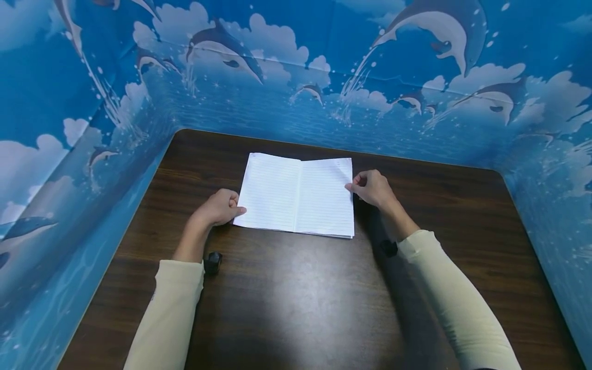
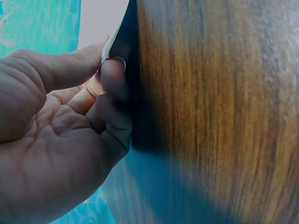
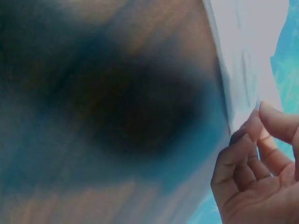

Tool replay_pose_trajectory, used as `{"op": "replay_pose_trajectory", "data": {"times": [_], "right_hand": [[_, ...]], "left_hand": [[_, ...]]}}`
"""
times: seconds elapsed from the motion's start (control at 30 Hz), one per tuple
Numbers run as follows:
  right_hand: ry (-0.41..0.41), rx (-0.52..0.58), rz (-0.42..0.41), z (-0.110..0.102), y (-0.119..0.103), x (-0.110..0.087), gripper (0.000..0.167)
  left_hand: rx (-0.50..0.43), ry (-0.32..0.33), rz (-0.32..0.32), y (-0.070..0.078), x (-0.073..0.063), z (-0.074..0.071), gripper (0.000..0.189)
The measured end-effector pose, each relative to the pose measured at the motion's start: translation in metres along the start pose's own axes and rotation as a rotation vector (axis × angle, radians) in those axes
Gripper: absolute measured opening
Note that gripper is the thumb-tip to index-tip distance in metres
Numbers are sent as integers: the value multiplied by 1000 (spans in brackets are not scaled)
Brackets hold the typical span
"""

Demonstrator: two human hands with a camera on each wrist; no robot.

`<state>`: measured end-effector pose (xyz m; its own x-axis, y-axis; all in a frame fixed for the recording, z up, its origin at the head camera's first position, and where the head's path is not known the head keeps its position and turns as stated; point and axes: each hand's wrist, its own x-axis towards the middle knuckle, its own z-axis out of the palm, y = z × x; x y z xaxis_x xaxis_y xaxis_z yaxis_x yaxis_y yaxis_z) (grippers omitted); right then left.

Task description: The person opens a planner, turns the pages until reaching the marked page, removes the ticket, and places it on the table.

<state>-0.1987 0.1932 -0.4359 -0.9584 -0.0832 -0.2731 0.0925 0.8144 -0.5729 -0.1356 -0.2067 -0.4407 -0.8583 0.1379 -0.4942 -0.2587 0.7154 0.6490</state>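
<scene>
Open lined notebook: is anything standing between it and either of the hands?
Nothing visible does. The left hand pinches the left edge of the lined notebook, and the right hand pinches its right edge.

Notebook (image 1: 326, 198): ruled paper leaves, smooth, matt, uncoated in appearance; the left wrist view shows the edge as thin stacked sheets. Table (image 1: 319, 293): wood-grain surface with fine linear streaks; smooth, semi-gloss finish, returning a broad soft highlight at the near centre. Backdrop (image 1: 259, 115): thin, flexible printed sheet, smooth, low sheen, with shallow fold creases. Left sleeve (image 1: 173, 308) and right sleeve (image 1: 462, 303): soft knit-like cloth, matt. Black block (image 1: 213, 262) beside the left wrist: probably hard plastic; too small and dark to confirm.
</scene>
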Motion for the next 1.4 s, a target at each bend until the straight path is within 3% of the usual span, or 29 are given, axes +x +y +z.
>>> {"op": "replay_pose_trajectory", "data": {"times": [0.23,0.6,0.83,1.13,1.4], "right_hand": [[-32,59,-60,-19,-17,-3,33],[-59,140,-133,-36,-67,1,34],[-58,151,-152,-35,-96,2,31],[-92,256,-141,-27,-135,2,30],[-140,337,-162,-17,-156,5,28]], "left_hand": [[6,7,1,0,0,0,20],[3,5,14,-4,3,-2,23],[-3,-5,26,-5,4,-2,28],[-4,-10,26,-2,1,-5,24],[11,-4,34,-4,4,-3,28]]}}
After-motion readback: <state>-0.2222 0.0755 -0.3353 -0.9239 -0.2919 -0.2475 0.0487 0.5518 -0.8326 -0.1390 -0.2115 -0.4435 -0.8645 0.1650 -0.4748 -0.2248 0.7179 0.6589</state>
